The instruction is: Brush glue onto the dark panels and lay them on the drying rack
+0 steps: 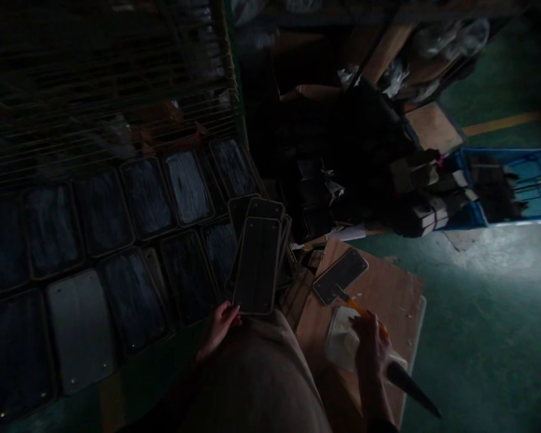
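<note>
My left hand (220, 329) pinches the lower left corner of a dark rectangular panel with rounded corners (258, 264), which lies on a fanned stack of similar panels. My right hand (372, 344) is closed around the orange handle of a brush (355, 305). The brush's tip meets the near end of another dark panel (342, 273), lying on a brown board (394, 288). Under my right hand is a whitish container (336, 346), partly hidden, with pale stuff in it. A dark tapered object (415, 388) juts out beyond that hand.
Rows of dark panels with whitish streaks (144, 195) are laid out at left, beside a wire rack (117, 114). Dark bundles (426, 216) are piled behind the board. A blue crate (536, 156) stands on the green floor at right. The scene is dim.
</note>
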Available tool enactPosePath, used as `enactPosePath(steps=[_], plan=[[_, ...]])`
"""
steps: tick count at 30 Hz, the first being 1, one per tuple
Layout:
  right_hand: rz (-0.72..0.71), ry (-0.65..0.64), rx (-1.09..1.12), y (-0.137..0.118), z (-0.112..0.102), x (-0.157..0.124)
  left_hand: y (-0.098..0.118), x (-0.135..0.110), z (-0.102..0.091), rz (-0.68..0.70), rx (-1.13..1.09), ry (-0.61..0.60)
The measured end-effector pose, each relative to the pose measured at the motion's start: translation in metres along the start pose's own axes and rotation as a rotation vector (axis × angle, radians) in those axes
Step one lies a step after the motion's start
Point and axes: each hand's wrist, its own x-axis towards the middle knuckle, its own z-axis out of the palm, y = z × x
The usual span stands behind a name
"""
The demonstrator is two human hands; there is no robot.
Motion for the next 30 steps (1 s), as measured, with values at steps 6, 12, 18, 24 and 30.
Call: enactPosePath(steps=[6, 12, 18, 24, 30], plan=[[-0.517, -0.504, -0.181, -0.101, 0.11, -0.017, 0.001, 0.002, 0.001, 0.03, -0.081, 0.02], [-1.105, -0.745, -0.451, -0.152, 0.18, -0.019, -0.004, 0.006, 0.002, 0.059, -0.193, 0.012], [-1.355, -0.746, -0.663, -0.163, 0.205, -0.005, -0.01, 0.006, 0.001, 0.079, -0.21, 0.011], [-1.374, -0.957, -0.782, -0.124, 0.153, -0.045, -0.007, 0.004, 0.001, 0.052, -0.252, 0.01], [-1.147, -1.271, -0.728, -0.093, 0.105, -0.094, -0.008, 0.005, 0.0, 0.032, -0.25, 0.005]])
